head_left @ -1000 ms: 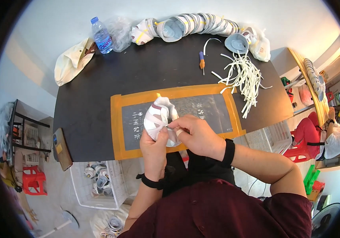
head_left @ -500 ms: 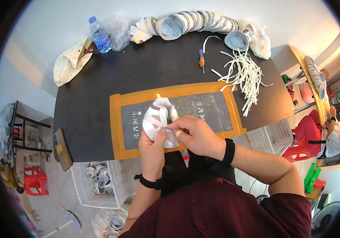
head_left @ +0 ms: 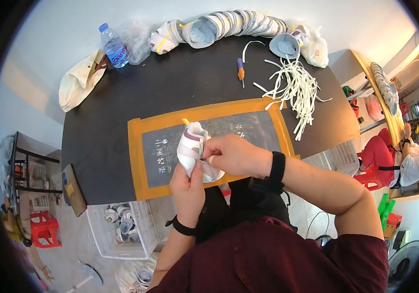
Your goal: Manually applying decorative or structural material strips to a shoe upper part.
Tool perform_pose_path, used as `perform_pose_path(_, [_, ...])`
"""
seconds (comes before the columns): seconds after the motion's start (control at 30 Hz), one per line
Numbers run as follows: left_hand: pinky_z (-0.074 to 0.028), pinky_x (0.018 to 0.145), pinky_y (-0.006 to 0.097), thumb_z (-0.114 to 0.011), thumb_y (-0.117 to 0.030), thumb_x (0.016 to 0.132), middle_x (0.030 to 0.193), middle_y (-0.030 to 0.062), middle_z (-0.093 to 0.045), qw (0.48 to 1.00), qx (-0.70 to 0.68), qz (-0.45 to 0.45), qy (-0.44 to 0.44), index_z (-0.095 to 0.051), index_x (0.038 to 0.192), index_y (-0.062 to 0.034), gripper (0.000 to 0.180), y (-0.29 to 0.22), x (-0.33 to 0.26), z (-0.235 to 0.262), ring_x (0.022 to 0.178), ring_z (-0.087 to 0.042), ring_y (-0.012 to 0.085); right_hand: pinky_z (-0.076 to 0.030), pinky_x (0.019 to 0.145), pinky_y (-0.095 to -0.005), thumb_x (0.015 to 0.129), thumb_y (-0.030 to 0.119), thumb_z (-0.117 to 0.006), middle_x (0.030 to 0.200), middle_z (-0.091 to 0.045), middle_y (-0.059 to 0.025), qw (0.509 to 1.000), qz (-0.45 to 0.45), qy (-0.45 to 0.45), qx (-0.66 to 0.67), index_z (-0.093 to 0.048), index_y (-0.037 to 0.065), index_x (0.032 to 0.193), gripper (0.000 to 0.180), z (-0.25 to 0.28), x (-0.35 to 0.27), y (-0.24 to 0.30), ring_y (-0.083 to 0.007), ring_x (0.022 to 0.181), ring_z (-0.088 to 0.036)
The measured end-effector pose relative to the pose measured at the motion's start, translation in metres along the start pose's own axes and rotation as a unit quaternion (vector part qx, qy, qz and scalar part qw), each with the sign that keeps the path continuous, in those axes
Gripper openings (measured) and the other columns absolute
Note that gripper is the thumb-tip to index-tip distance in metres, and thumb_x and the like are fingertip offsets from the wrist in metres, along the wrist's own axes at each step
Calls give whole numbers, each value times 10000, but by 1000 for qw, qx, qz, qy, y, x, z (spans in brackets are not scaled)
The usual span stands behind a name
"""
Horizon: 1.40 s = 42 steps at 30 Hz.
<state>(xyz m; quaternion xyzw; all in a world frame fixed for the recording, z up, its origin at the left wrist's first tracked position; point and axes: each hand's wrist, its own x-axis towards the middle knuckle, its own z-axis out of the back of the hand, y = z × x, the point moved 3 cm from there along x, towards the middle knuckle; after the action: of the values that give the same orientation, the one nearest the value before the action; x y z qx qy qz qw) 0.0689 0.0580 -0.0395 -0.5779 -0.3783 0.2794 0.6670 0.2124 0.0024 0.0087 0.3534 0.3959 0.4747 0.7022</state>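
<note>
Shoe upper: the pale, maroon-patched upper (head_left: 188, 151) sits over the taped mat (head_left: 137, 175), at twelve o'clock from your left hand (head_left: 188, 189), nine from your right hand (head_left: 234, 155); both touch it.
Long axis: roughly eleven to five.
Left hand: gripping the upper's near edge.
Right hand: fingertips pinched at its side; any lace between them, you cannot tell.
Since earlier: right hand reaches farther across; yellow tab (head_left: 185, 121) leans more toward eleven.

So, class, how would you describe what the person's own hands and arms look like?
The left hand and right hand are both ungloved. A narrow black band circles the left wrist, a wider black strap the right. The short right sleeve is dark maroon; the left sleeve cannot be made out.
</note>
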Motion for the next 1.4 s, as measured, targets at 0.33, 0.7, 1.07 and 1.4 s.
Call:
perform_pose_path(0.33, [-476,569,212,-537,-97,983,907,23,-626,986,-103,128,-21,-606,1176,-1,226,-1,6,-3,749,-569,56,-535,663,-397,791,60,-600,921,-623,-166,996,-9,-26,-89,-566,16,885,109,-7,13,5,-311,766,-655])
perform_pose_path(0.7, [-493,812,276,-532,-141,998,1051,61,-630,995,-62,71,-15,-554,1220,14,273,8,12,5,931,-586,107,-548,695,-432,799,56,-593,995,-581,-169,960,115,-65,-245,-554,42,1010,215,-14,-3,8,-367,788,-637])
perform_pose_path(1.07, [-405,1024,320,-533,-62,982,1323,67,-540,927,-352,125,23,-438,1366,-4,399,-1,13,8,1196,-522,156,-502,720,-407,856,29,-537,930,-586,-161,961,117,-219,-119,-590,23,984,138,17,-41,12,-347,808,-614])
perform_pose_path(1.4, [-424,990,310,-549,-74,978,1262,57,-561,967,-250,40,-6,-463,1321,-19,358,1,6,-1,1140,-537,137,-485,705,-370,840,40,-573,840,-576,-158,976,124,-177,-15,-553,6,920,89,-20,-27,8,-297,788,-595])
